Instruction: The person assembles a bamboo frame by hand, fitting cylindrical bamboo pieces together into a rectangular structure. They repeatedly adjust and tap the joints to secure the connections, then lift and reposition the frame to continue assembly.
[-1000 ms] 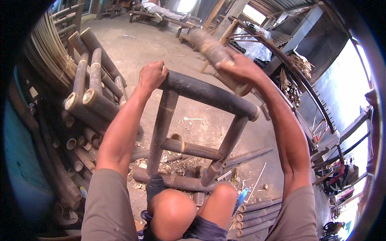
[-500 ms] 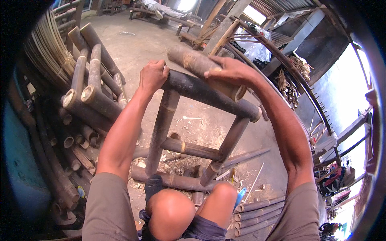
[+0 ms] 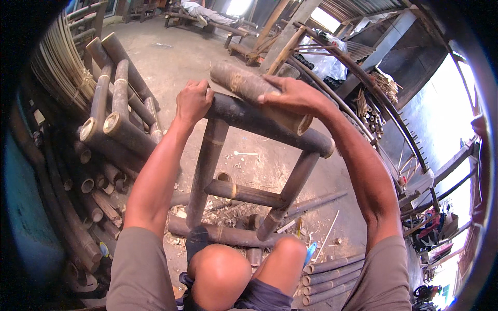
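Before my knees stands a dark bamboo frame [image 3: 244, 116], with a thick top bar, two legs, a thinner cross rung and a lower pole near my feet. My left hand [image 3: 194, 101] is closed at the left end of the top bar. In my right hand [image 3: 293, 96] is a short, thick bamboo piece [image 3: 238, 82], gripped from above with the fingers over its far side. This piece lies slantwise along the top bar, its hollow end toward the right. Whether it rests fully on the bar, I cannot tell.
Bamboo frames [image 3: 124, 127] stand at the left above a heap of poles [image 3: 88, 184]. Cut bamboo lengths [image 3: 332, 280] lie by my right knee, near a blue-handled tool [image 3: 310, 251]. Shavings litter the floor. A long curved bamboo rack [image 3: 384, 98] runs along the right. A person [image 3: 199, 10] reclines far back.
The thick bamboo piece has shifted slightly left, and its hollow end has dropped a little closer to the top bar. My left hand keeps its place on the frame.
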`<state>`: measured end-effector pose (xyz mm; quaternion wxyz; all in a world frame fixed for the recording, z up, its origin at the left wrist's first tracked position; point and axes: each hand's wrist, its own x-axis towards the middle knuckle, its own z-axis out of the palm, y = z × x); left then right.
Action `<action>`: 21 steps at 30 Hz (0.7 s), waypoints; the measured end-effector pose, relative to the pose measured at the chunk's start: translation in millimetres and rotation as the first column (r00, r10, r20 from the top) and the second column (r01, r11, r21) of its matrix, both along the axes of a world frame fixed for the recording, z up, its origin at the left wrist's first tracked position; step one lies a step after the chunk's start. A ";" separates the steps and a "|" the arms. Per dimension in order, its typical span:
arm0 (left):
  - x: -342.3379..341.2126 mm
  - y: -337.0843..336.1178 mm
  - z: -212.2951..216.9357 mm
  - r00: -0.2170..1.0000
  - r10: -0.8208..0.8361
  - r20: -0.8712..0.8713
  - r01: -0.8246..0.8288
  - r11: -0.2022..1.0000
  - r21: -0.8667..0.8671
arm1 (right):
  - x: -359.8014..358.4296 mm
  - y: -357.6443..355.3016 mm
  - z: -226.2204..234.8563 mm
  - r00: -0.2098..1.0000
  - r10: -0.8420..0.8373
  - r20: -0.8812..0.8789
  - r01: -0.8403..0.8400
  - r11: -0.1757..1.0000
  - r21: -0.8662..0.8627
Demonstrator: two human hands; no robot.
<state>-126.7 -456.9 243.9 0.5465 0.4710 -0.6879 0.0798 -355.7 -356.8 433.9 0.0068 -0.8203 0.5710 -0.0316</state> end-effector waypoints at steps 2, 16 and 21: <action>-0.2 0.6 -0.9 1.000 -0.007 -0.018 0.007 1.000 -0.003 | -2.3 0.0 0.2 0.985 -0.085 0.152 0.078 0.996 0.049; 4.5 3.1 -2.5 0.998 -0.037 -0.045 0.038 0.999 0.015 | -61.4 21.8 21.1 0.999 -0.042 0.030 0.043 0.999 -0.029; 4.4 2.8 -1.1 1.000 -0.030 -0.004 0.030 0.999 0.010 | -176.9 48.9 68.5 0.930 -0.327 0.170 0.368 0.846 -0.386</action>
